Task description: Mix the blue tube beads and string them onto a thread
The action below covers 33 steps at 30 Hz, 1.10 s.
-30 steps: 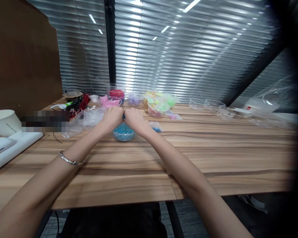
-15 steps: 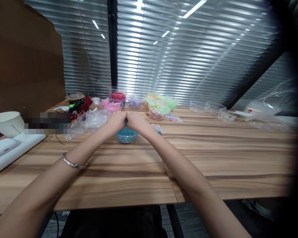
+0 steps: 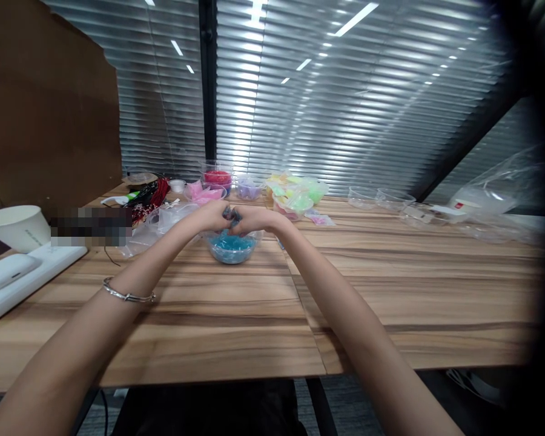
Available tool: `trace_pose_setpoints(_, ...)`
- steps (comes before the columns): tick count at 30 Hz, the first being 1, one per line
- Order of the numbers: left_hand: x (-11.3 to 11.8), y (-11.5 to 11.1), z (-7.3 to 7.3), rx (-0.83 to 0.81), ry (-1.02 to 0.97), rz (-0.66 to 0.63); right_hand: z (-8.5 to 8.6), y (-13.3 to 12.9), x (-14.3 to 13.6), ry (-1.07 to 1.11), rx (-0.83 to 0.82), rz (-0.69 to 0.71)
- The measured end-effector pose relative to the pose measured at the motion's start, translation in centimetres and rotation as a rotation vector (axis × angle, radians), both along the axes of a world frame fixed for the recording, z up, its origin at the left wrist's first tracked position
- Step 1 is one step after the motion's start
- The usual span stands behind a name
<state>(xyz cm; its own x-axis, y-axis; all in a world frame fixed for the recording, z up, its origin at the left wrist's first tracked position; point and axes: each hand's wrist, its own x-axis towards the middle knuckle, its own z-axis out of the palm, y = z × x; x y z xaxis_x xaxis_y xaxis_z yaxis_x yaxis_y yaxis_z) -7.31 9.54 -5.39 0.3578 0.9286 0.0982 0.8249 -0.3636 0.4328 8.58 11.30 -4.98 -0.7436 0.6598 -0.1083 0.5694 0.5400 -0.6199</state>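
My left hand and my right hand meet above a clear plastic bowl. Closed fingers of both hands hold a small, crinkled blue-grey packet between them; its full shape is partly hidden. Under the hands, bright blue contents lie in the bowl, too blurred to name exactly. A silver bracelet circles my left forearm.
Behind stand tubs with pink pieces, red contents and purple pieces. A heap of yellow and green packets sits right of them. Clear containers stand far right, a white cup left.
My hands have turned and their fists have loosened slightly, so more of the crinkled packet shows between them. The bowl below is more exposed.
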Motion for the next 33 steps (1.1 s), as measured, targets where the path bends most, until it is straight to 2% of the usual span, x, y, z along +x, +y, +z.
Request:
trace_pose_setpoints(4,-0.2,-0.4,0.3,-0.073,-0.127,-0.014,-0.3,0.8,0.6,0.086,-0.088,0.052)
trace_pose_setpoints(7,-0.1,-0.4,0.1,-0.075,-0.209,0.031,-0.1,0.8,1.2,0.169,-0.190,0.056)
trace_pose_setpoints(10,0.1,-0.5,0.0,-0.073,-0.268,0.059,0.6,0.3,1.6,0.214,-0.297,-0.005)
trace_pose_setpoints(15,0.2,-0.9,0.4,-0.176,-0.459,0.092,1.2,-0.2,2.0,0.295,-0.404,-0.093)
trace_pose_setpoints(23,0.4,-0.9,0.4,-0.282,-0.717,0.145,1.0,0.4,1.9,0.446,-0.499,-0.099)
trace_pose_setpoints(27,0.7,-1.4,0.4,-0.292,-0.799,0.188,0.9,0.3,1.5,0.550,-0.605,-0.121)
trace_pose_setpoints(33,1.2,-2.1,-0.5,-0.364,-0.988,0.239,0.0,-0.2,1.3,0.685,-0.764,-0.181)
